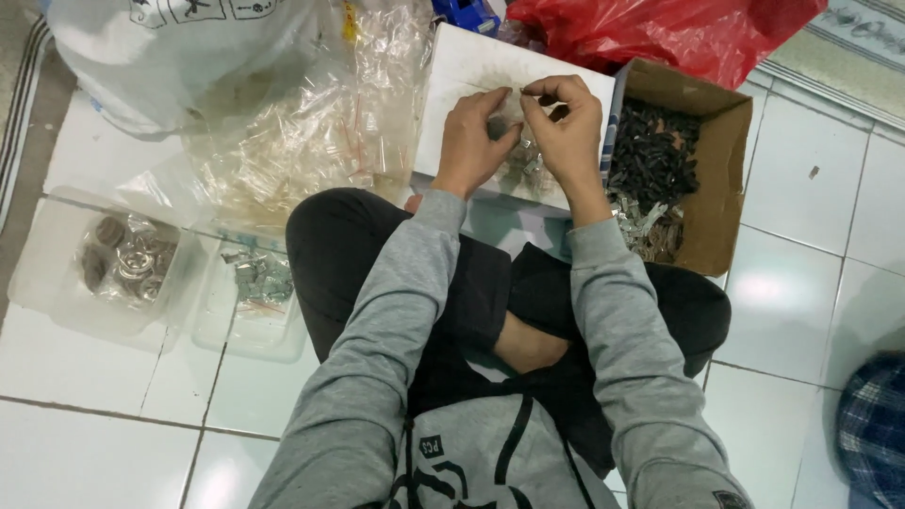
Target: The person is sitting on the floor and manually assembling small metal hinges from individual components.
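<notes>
White floor tiles [94, 452] fill the view, with a person sitting cross-legged on them in a grey sweater. Behind the work lie a big white bag [160, 47], a red bag [660, 33] and a heap of clear plastic sleeves [311, 132]. A white box [471, 66] sits just past the knees, and beside it on the right an open cardboard box [702, 179] holds dark small parts at the back and silvery ones at the front. On the left stand two clear tubs: one [57, 283] with round metal rings, one [236, 325] with small metal pieces.

Both hands are raised over the white box, fingertips meeting. The left hand [471, 141] and the right hand [566, 123] each pinch shut on a thin small piece [517, 90] held between them; it is too small to make out. More small silvery pieces [528, 165] lie on the box under the hands.

The step in hand looks like fitting or threading tiny parts together. Judging by the grip, the next move calls for a steady, fine pinch and careful alignment over the box, so anything dropped lands there.
</notes>
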